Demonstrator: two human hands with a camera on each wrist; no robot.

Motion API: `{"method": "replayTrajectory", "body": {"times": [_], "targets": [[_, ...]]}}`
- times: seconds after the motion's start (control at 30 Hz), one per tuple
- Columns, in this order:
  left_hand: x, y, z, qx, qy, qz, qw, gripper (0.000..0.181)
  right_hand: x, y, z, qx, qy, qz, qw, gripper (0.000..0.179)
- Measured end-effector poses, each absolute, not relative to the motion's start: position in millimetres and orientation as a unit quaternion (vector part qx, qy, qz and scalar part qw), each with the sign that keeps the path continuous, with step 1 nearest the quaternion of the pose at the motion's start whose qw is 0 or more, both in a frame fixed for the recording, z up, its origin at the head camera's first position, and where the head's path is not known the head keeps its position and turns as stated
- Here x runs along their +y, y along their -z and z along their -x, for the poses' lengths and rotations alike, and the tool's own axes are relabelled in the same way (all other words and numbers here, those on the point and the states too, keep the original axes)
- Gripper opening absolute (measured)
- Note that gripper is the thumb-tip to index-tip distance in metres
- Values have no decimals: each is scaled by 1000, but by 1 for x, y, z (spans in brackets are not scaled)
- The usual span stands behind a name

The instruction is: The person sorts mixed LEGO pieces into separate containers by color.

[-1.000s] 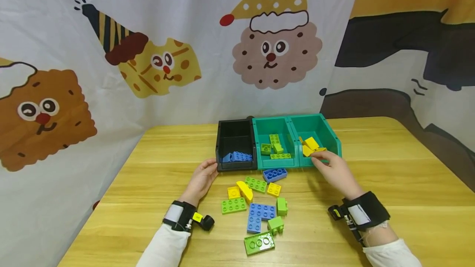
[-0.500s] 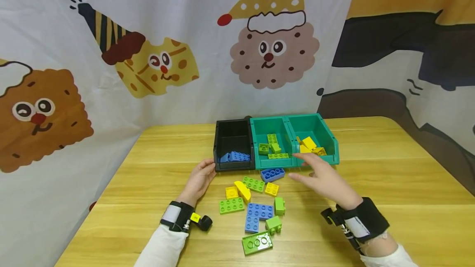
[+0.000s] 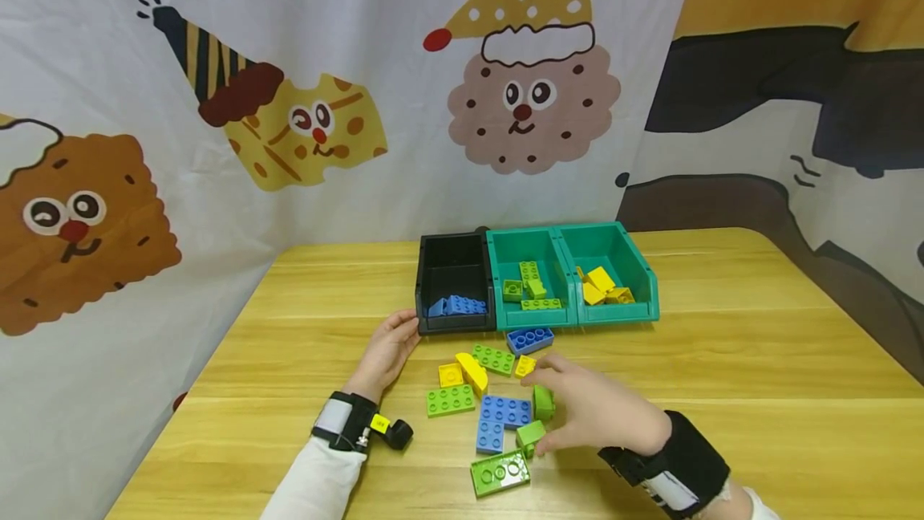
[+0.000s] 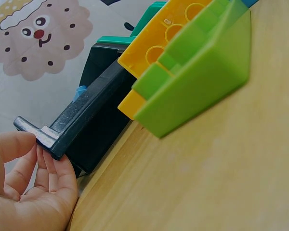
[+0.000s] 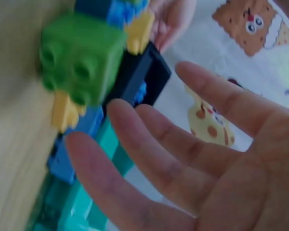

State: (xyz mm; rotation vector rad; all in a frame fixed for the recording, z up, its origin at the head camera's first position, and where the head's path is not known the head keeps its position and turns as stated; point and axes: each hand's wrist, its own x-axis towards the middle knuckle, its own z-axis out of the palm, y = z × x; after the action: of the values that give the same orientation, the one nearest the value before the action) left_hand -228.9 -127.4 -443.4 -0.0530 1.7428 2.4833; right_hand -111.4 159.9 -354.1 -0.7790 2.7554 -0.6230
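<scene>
On the counter (image 3: 325, 295), with left hand (image 3: 386, 351) pinching bin (image 3: 458, 325), right hand (image 3: 599, 408) spread, best to grip green block (image 3: 543, 402) squarely.

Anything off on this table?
Nothing looks broken. Mildly odd: the front green brick, and the dark blue brick by the teal bins, show hollow undersides, unlike the studs-up green brick just left of the blue one.

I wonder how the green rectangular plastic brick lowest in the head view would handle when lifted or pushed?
That green rectangular plastic brick is probably light, its hollow underside facing up. Its shiny surface may feel slippery. Lying flat, it would likely slide rather than roll.
</scene>
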Motion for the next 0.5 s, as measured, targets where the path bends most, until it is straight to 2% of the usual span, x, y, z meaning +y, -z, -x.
{"method": "replayTrajectory", "body": {"times": [0.13, 0.5], "targets": [[-128, 444, 228, 575, -816, 12, 54, 13, 153, 359, 109, 936, 188, 270, 125, 71], [-127, 442, 229, 586, -808, 26, 57, 22, 151, 366, 112, 941, 179, 264, 114, 61]]}}
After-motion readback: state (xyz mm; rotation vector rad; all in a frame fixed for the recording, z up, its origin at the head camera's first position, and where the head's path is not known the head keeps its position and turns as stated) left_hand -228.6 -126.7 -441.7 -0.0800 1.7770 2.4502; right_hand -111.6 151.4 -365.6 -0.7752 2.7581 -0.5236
